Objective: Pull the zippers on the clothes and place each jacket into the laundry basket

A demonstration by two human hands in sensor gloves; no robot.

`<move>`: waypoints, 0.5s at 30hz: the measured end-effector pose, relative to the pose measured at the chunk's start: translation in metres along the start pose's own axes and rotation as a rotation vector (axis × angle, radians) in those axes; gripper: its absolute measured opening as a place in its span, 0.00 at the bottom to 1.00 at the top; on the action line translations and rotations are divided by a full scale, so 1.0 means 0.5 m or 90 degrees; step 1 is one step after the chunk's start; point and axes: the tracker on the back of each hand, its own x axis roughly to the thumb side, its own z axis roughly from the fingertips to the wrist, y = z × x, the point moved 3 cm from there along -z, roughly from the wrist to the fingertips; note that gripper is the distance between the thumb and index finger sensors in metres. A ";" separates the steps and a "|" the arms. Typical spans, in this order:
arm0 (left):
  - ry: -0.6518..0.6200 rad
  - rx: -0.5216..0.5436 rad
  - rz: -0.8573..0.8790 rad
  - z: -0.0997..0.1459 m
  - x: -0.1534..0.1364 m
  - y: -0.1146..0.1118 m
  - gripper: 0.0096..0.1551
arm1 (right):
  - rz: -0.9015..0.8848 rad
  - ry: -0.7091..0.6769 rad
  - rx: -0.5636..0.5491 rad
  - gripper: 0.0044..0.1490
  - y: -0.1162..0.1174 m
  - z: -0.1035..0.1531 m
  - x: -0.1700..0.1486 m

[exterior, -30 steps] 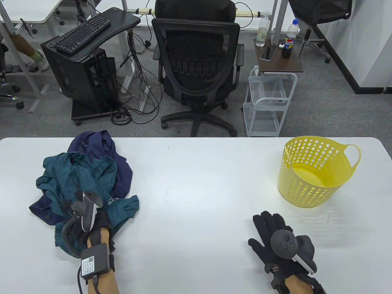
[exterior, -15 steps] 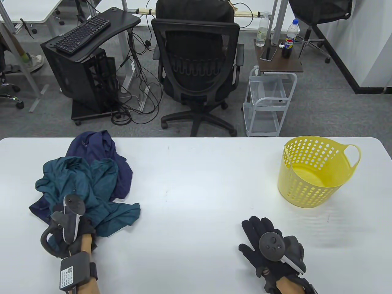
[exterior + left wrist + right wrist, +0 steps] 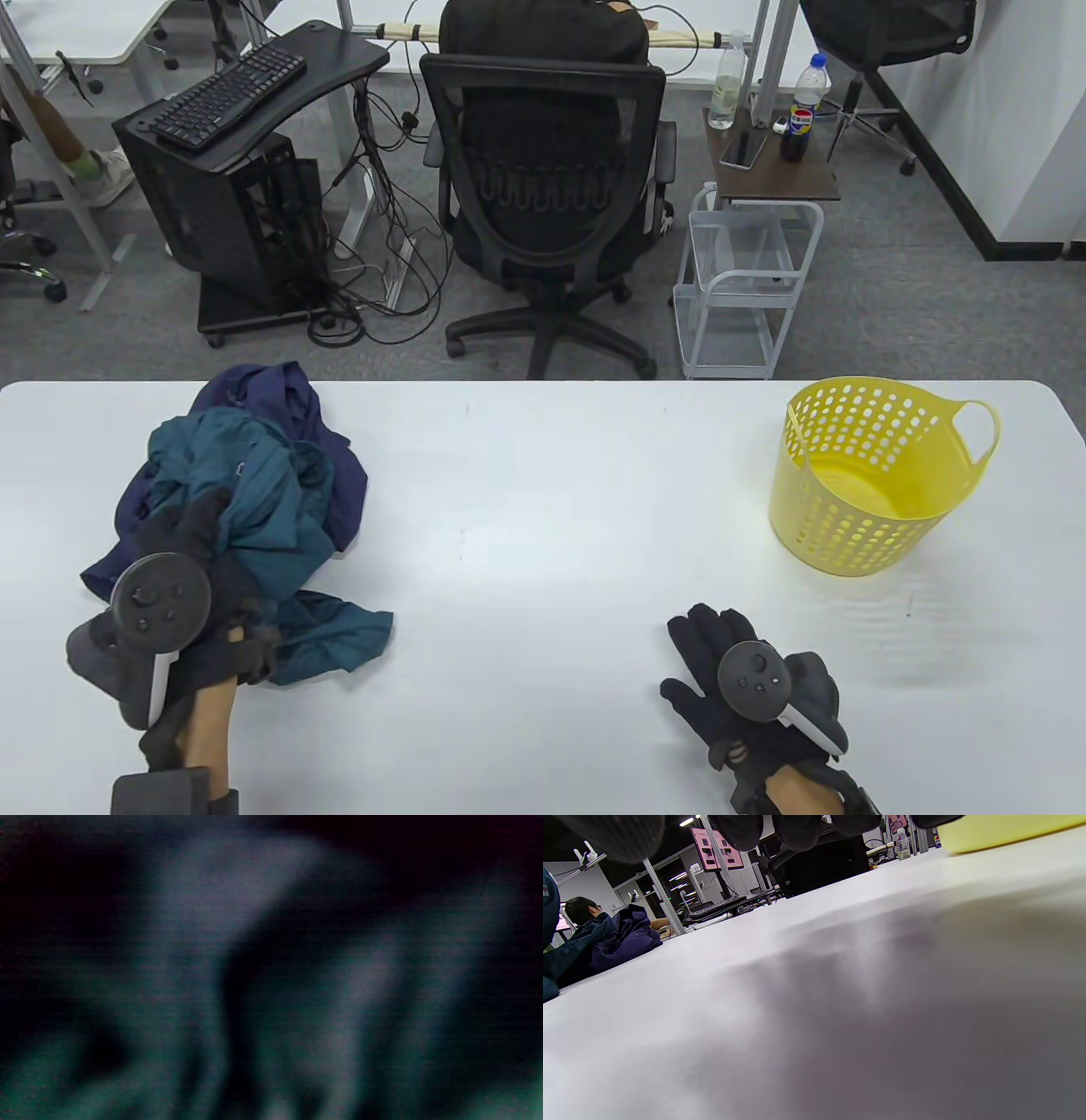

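White table (image 3: 543,526) fills the lower half of the table view; grey carpet beyond it, with a black office chair (image 3: 543,195), a computer tower with keyboard on top (image 3: 216,161), and a white wire cart (image 3: 747,280) under a small side table holding bottles.

Landmark: yellow laundry basket (image 3: 874,484), upright, perforated wall, handle on its far-right rim, standing at the table's right end. Nothing visible inside it.

Teal jacket (image 3: 246,509): well apart from the basket, at the table's opposite end. Crumpled heap, no clear long axis; one flap trails on the tabletop toward the near edge, on the basket side. Zipper not discernible. It lies on top of a navy jacket (image 3: 263,399), which shows on the heap's far side and the side away from the basket.

Between heap and basket: bare tabletop, nothing standing in the way.

Left hand (image 3: 199,552): on the teal jacket's near part, gloved fingers (image 3: 199,522) lying over the cloth. Whether they grasp the cloth I cannot tell. Left wrist view gives only dark, blurred teal folds.

Right hand (image 3: 734,671): near the basket, toward the table's near edge, flat on the surface, fingers straight and spread, holding nothing. Right wrist view shows fingertips (image 3: 797,827) along the top edge, just above the tabletop.
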 end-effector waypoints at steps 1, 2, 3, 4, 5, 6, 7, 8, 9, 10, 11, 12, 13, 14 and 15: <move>-0.023 -0.002 0.005 0.008 0.026 0.006 0.23 | -0.002 0.000 -0.002 0.47 -0.001 0.001 -0.002; -0.052 -0.005 0.015 0.017 0.057 0.010 0.23 | -0.006 0.001 -0.003 0.46 -0.004 0.001 -0.004; -0.078 -0.012 0.024 0.024 0.082 0.014 0.23 | -0.010 0.003 -0.004 0.46 -0.005 0.002 -0.006; -0.108 -0.021 0.039 0.034 0.115 0.018 0.23 | -0.014 0.004 -0.006 0.46 -0.008 0.003 -0.008; -0.138 -0.028 0.051 0.047 0.150 0.023 0.23 | -0.019 0.004 -0.008 0.46 -0.010 0.003 -0.010; -0.161 -0.031 0.055 0.055 0.173 0.027 0.23 | -0.021 0.005 -0.009 0.46 -0.011 0.003 -0.011; -0.190 -0.035 0.063 0.071 0.212 0.034 0.23 | -0.025 0.007 -0.008 0.46 -0.013 0.003 -0.014; -0.209 -0.036 0.070 0.080 0.233 0.039 0.23 | -0.027 0.008 -0.008 0.46 -0.013 0.003 -0.016; -0.235 -0.036 0.081 0.094 0.263 0.045 0.23 | -0.030 0.011 -0.008 0.46 -0.014 0.003 -0.019; -0.257 -0.039 0.095 0.107 0.292 0.051 0.23 | -0.034 0.013 -0.007 0.46 -0.016 0.003 -0.021; -0.268 -0.043 0.106 0.116 0.309 0.054 0.23 | -0.037 0.014 -0.008 0.46 -0.017 0.004 -0.023; -0.282 -0.047 0.120 0.129 0.332 0.056 0.23 | -0.041 0.016 -0.010 0.46 -0.019 0.004 -0.026; -0.292 -0.052 0.125 0.139 0.350 0.051 0.23 | -0.046 0.018 -0.013 0.46 -0.022 0.005 -0.029; -0.297 -0.055 0.119 0.145 0.358 0.045 0.24 | -0.049 0.021 -0.016 0.46 -0.025 0.005 -0.031; -0.302 -0.060 0.103 0.154 0.366 0.030 0.24 | -0.053 0.027 -0.023 0.46 -0.029 0.007 -0.036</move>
